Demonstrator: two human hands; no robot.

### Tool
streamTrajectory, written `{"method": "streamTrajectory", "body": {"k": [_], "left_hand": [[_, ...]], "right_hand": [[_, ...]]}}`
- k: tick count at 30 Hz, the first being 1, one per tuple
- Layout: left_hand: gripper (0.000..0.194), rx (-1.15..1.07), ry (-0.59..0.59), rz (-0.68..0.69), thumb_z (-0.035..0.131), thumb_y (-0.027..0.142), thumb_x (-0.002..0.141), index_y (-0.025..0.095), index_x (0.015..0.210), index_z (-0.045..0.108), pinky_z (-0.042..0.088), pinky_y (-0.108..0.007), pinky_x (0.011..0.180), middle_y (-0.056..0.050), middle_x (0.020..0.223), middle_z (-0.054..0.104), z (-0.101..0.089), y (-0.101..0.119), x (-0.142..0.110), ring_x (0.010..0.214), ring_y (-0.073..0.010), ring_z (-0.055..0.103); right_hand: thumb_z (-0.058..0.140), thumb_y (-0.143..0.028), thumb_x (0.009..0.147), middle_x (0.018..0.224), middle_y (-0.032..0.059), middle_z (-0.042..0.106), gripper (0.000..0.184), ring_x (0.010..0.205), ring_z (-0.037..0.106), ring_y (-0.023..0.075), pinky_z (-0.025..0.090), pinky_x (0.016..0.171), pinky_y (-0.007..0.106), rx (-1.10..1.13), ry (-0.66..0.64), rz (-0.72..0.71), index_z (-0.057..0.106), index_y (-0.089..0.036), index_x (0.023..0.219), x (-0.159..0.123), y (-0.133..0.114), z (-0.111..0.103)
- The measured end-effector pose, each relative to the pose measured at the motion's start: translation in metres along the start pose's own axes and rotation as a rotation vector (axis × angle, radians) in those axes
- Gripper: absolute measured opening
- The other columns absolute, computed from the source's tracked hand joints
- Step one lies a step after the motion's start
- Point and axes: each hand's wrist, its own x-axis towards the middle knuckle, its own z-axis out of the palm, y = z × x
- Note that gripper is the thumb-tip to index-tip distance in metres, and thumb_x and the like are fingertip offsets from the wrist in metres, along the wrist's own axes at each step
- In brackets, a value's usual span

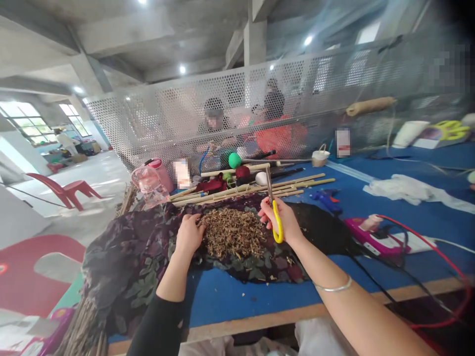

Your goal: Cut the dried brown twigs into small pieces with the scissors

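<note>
Brown chopped plant bits lie in a heap [233, 232] on a dark floral cloth [148, 267] spread over the table. At the heap's left edge rests my left hand [190, 235], thumb and fingers apart, touching the bits and the cloth. My right hand [284, 220] is closed on scissors [277, 222] with yellow handles, at the heap's right side. The scissors' blades point up and away from me. A few loose crumbs are scattered on the cloth and on the blue table top [215, 291] in front.
Behind the heap lie bamboo sticks [237, 190], yarn balls and a pink bottle [163, 173]. To the right are a blue glue gun [326, 200], a magenta power strip [374, 240] with cords, and white cloth [404, 189]. A perforated metal screen [159, 118] stands behind; people sit beyond it.
</note>
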Motion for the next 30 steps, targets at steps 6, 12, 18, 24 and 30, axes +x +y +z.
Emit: {"method": "streamTrajectory", "body": {"k": [6,12,18,24,30], "left_hand": [[0.018,-0.152,-0.485,0.467,0.057,0.028,0.077,0.027,0.084,0.073,0.045,-0.024,0.073,-0.003,0.083,0.065,-0.014,0.04,-0.031,0.08,-0.0169,0.06],[0.027,0.101,-0.475,0.488,0.051,0.027,0.08,0.03,0.099,0.07,0.044,-0.026,0.071,-0.005,0.087,0.063,0.013,0.05,-0.044,0.083,-0.0195,0.06],[0.025,0.132,-0.453,0.435,0.049,0.029,0.082,0.028,0.092,0.071,0.044,-0.024,0.068,-0.006,0.086,0.062,0.02,0.058,-0.044,0.08,-0.0183,0.06],[0.022,-0.219,-0.339,0.344,0.051,0.03,0.079,0.023,0.081,0.072,0.044,-0.026,0.07,-0.005,0.084,0.067,0.022,0.053,-0.044,0.076,-0.0181,0.06],[0.031,-0.764,-0.245,-0.099,0.053,0.044,0.076,0.016,0.074,0.068,0.03,-0.021,0.041,0.0,0.052,0.056,0.019,0.053,-0.017,0.042,-0.0097,0.043]], "right_hand": [[0.059,-0.057,0.071,0.06,-0.0028,0.057,0.04,0.045,0.054,0.0103,0.039,0.032,0.016,0.028,-0.01,0.022,0.05,-0.02,0.085,-0.003,0.007,0.002],[0.059,-0.058,0.07,0.058,-0.0038,0.056,0.042,0.042,0.052,0.0092,0.037,0.031,0.015,0.018,-0.007,0.037,0.049,-0.02,0.086,-0.002,0.011,0.002],[0.06,-0.055,0.07,0.058,-0.0044,0.055,0.039,0.042,0.051,0.0088,0.037,0.032,0.015,0.008,-0.05,0.02,0.051,-0.021,0.085,-0.006,0.007,0.003],[0.057,-0.055,0.072,0.058,-0.0035,0.056,0.038,0.042,0.05,0.0099,0.036,0.033,0.017,-0.045,-0.076,-0.001,0.053,-0.022,0.089,-0.006,0.01,0.005],[0.06,-0.05,0.072,0.073,0.0023,0.063,0.04,0.063,0.059,0.0161,0.047,0.058,0.026,-0.332,-0.125,-0.219,0.057,-0.019,0.098,-0.012,0.011,0.006]]}}
